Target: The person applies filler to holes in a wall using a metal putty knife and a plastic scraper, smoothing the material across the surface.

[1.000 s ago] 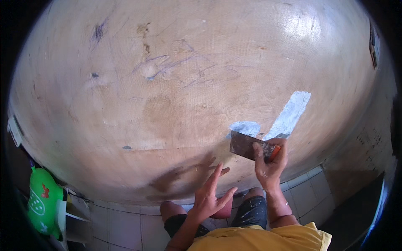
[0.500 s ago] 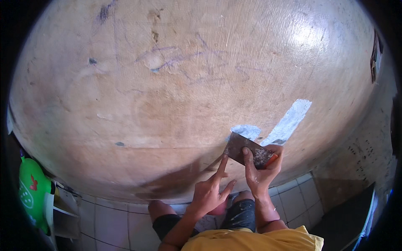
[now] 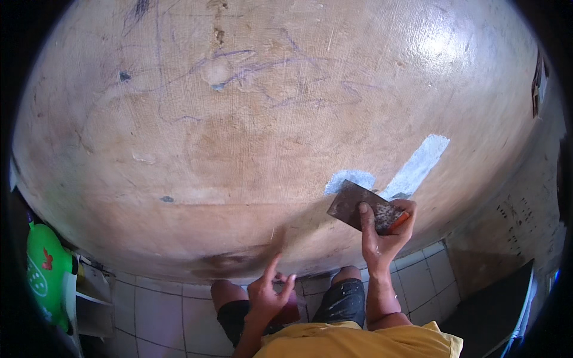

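Note:
My right hand grips a wide putty knife by its orange handle, thumb pressed on the blade. The rectangular dark metal blade bears whitish smears and is in front of the wall. Behind its upper edge shows a rounded patch of pale filler; a longer pale strip slants up to the right. Low on the left, my left hand is apart from the blade, its index finger stretched out and thumb spread. A dark reddish thing shows beside that hand; whether I touch it, I cannot tell.
Purple scribbles and chipped spots mark the brownish wall. White floor tiles run along its foot. At the left, a green balloon-like object is beside a white shelf. A dark panel leans at the lower right.
My left index finger has left the blade's corner, and that hand has dropped down and left. My right hand and the putty knife have shifted slightly right and up.

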Tool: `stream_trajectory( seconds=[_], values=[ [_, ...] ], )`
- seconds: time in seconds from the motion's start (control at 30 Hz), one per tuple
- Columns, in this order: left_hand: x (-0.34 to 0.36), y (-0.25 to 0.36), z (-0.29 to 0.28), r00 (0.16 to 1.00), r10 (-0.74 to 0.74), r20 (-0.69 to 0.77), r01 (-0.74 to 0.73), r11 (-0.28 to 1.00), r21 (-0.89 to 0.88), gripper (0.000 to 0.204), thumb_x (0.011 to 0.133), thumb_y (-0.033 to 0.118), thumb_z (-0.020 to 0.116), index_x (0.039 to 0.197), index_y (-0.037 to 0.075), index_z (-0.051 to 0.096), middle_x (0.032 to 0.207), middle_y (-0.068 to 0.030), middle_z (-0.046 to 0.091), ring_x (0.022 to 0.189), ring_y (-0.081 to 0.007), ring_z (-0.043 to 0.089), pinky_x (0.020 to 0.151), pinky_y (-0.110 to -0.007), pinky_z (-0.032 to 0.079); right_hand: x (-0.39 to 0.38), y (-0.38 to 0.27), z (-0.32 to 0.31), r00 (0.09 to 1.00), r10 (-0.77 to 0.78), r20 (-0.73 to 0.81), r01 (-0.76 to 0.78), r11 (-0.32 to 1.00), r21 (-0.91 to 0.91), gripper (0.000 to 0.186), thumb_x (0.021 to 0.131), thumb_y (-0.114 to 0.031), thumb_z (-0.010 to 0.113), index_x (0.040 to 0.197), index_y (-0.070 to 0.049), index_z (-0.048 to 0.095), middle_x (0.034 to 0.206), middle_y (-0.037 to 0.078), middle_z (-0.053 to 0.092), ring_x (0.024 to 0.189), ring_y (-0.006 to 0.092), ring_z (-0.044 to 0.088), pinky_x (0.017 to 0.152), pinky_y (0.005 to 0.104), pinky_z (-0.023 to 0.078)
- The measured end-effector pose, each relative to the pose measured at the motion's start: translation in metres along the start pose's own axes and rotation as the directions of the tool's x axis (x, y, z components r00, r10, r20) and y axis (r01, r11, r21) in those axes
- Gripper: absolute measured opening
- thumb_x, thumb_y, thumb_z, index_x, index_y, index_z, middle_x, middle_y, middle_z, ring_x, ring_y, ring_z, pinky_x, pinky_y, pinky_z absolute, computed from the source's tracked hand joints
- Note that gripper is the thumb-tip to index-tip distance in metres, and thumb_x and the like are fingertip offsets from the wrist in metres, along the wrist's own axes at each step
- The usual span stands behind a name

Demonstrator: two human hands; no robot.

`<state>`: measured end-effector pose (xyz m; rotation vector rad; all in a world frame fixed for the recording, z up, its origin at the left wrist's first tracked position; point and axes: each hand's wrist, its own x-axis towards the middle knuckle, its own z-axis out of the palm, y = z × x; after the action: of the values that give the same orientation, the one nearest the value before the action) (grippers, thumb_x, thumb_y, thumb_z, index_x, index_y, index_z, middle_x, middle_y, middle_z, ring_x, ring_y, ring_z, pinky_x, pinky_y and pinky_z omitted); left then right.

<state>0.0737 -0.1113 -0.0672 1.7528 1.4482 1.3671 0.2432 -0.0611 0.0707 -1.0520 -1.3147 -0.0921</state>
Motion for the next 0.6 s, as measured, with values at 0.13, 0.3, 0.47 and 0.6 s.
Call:
stream_trajectory(
  seconds=[0.13, 0.3, 0.47, 0.6],
  values=[
    [-0.009, -0.029, 0.004, 1.000, 0.025, 0.006, -0.025, 0.997, 0.078, 0.042, 0.077, 0.018, 0.070, 0.116, 0.010, 0.058, 0.061, -0.0053, 0.062, 0.055, -0.0200, 0.062, 0.053, -0.029, 0.048, -0.001, -0.010, 0.007, 0.999, -0.011, 0.047, 0.010, 1.000, 0.005, 0.035, 0.074, -0.006, 0.075, 0.093, -0.001, 0.046, 0.081, 0.005, 0.050, 0.073, 0.0099, 0.049, 0.062, 0.0225, 0.041],
    [-0.058, -0.121, 0.069, 0.890, -0.434, 0.141, 0.451, 0.789, -0.417, 0.025, 0.081, 0.024, 0.067, 0.100, 0.008, 0.064, 0.058, -0.0018, 0.058, 0.051, -0.0152, 0.056, 0.052, -0.027, 0.045, 0.001, -0.002, 0.005, 0.999, -0.024, -0.029, 0.022, 0.997, -0.068, 0.035, 0.074, -0.006, 0.075, 0.092, -0.001, 0.046, 0.079, 0.004, 0.048, 0.074, 0.0108, 0.047, 0.064, 0.0240, 0.039],
    [-0.172, -0.262, 0.158, 0.313, -0.659, 0.684, 0.691, -0.336, -0.640, 0.042, 0.082, 0.049, 0.053, 0.096, 0.009, 0.060, 0.059, -0.0001, 0.050, 0.049, -0.0136, 0.046, 0.046, -0.028, 0.037, 0.001, -0.015, 0.012, 0.998, 0.063, 0.008, -0.063, 0.996, 0.066, 0.037, 0.076, -0.014, 0.076, 0.092, -0.004, 0.044, 0.079, 0.000, 0.045, 0.074, 0.0076, 0.043, 0.066, 0.0224, 0.038],
    [-0.162, -0.246, 0.156, 0.187, -0.524, 0.831, 0.777, -0.439, -0.452, 0.056, 0.080, 0.062, 0.047, 0.098, 0.010, 0.058, 0.058, 0.0011, 0.047, 0.044, -0.0120, 0.037, 0.043, -0.027, 0.029, 0.003, -0.003, 0.006, 0.996, -0.084, -0.018, 0.082, 0.992, -0.101, 0.034, 0.077, -0.006, 0.073, 0.096, 0.000, 0.045, 0.081, 0.005, 0.052, 0.073, 0.0103, 0.052, 0.064, 0.0225, 0.042]
  ],
)
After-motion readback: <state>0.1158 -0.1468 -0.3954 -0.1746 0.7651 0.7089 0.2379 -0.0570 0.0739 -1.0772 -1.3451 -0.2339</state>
